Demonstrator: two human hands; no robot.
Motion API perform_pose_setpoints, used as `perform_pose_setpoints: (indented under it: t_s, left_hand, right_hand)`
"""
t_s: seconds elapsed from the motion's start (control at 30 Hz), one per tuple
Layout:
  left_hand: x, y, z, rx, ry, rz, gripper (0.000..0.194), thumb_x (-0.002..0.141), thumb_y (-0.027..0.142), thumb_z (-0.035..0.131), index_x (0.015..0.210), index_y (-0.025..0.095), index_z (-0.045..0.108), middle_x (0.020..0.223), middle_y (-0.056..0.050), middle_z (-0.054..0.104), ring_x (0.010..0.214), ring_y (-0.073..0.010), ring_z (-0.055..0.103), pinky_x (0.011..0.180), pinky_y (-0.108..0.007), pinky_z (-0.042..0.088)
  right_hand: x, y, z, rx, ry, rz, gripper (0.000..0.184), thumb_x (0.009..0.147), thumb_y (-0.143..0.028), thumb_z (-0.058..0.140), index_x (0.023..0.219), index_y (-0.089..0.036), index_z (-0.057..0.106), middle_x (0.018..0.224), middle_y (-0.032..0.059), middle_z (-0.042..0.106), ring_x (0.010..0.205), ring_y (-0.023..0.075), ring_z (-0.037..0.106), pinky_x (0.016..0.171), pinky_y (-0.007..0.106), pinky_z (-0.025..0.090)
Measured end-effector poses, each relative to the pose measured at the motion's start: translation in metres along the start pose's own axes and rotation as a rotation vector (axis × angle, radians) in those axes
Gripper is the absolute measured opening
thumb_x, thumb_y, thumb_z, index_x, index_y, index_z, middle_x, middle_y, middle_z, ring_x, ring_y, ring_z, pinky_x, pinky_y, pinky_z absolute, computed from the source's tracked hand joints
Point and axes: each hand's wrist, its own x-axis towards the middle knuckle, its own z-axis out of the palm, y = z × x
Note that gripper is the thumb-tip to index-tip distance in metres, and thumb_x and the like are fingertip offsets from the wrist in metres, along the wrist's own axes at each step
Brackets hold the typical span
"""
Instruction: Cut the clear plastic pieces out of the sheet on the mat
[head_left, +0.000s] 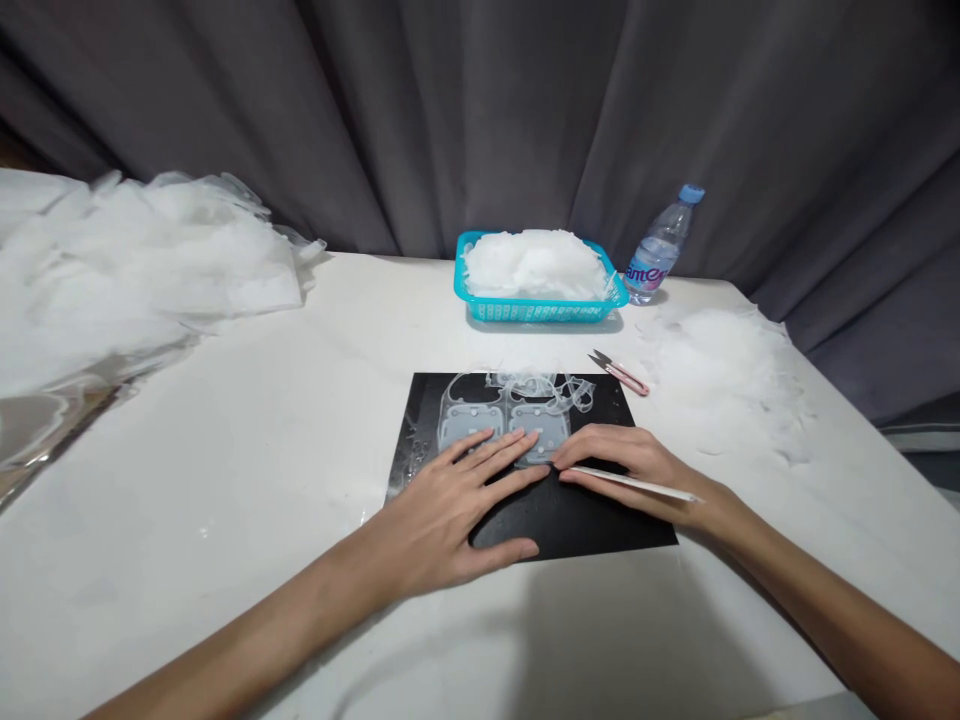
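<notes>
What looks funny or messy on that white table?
The tangled clear plastic strips look messy: they curl loosely near the far edge of the flat black rectangular mat, unlike the flat translucent plastic pieces touched by the left hand. The blue-capped clear plastic bottle seems to lean, though the wide view may cause that.

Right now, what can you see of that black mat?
The black mat is thin, flat and four-cornered, with a slight sheen; its material is unclear. It lies on the white table. Translucent moulded pieces lie on its far half. The left hand spreads across it; the right hand, holding a slim white tool, is over its right part.
</notes>
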Motion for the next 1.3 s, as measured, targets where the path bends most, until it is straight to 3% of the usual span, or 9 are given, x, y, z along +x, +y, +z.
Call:
perform_pose_setpoints:
  t_s: [0.17, 0.6, 1.03, 1.3]
  left_hand:
    - [-0.0008, -0.0038, 0.001, -0.021, 0.002, 0.01, 0.076, 0.099, 0.063, 0.061, 0.163, 0.03, 0.039, 0.17, -0.006, 0.036, 0.156, -0.0278, 0.04, 0.133, -0.048, 0.025]
    - [0.004, -0.0043, -0.0033, -0.06, -0.061, -0.058, 0.069, 0.094, 0.07, 0.063, 0.153, 0.035, 0.055, 0.169, -0.004, 0.037, 0.153, -0.0319, 0.044, 0.129, -0.052, 0.029]
    - [0.0072, -0.0021, -0.0087, -0.056, -0.149, -0.13, 0.074, 0.093, 0.077, 0.058, 0.153, 0.035, 0.054, 0.171, -0.002, 0.033, 0.156, -0.0317, 0.04, 0.129, -0.053, 0.028]
    - [0.008, -0.0044, -0.007, -0.091, -0.125, -0.134, 0.073, 0.091, 0.076, 0.061, 0.152, 0.037, 0.055, 0.169, -0.001, 0.036, 0.155, -0.0323, 0.042, 0.13, -0.053, 0.028]
  right_hand:
    - [-0.0004, -0.0001, 0.0008, -0.02, -0.016, -0.03, 0.019, 0.107, -0.025, 0.058, 0.122, -0.024, 0.069, 0.117, 0.0073, 0.077, 0.111, 0.0215, 0.072, 0.099, 0.038, 0.058]
    - [0.0011, -0.0007, 0.0011, -0.062, -0.021, -0.043, 0.017, 0.107, -0.022, 0.058, 0.12, -0.023, 0.069, 0.114, 0.0061, 0.077, 0.107, 0.0201, 0.072, 0.095, 0.035, 0.057]
    - [0.0038, 0.0011, 0.0047, -0.097, -0.014, -0.12, 0.019, 0.107, -0.016, 0.056, 0.121, -0.021, 0.067, 0.117, 0.0067, 0.076, 0.108, 0.0191, 0.071, 0.095, 0.034, 0.056]
    - [0.0033, 0.0027, 0.0049, -0.087, -0.001, -0.089, 0.016, 0.106, -0.018, 0.059, 0.119, -0.022, 0.068, 0.117, 0.0043, 0.077, 0.108, 0.0176, 0.072, 0.096, 0.032, 0.056]
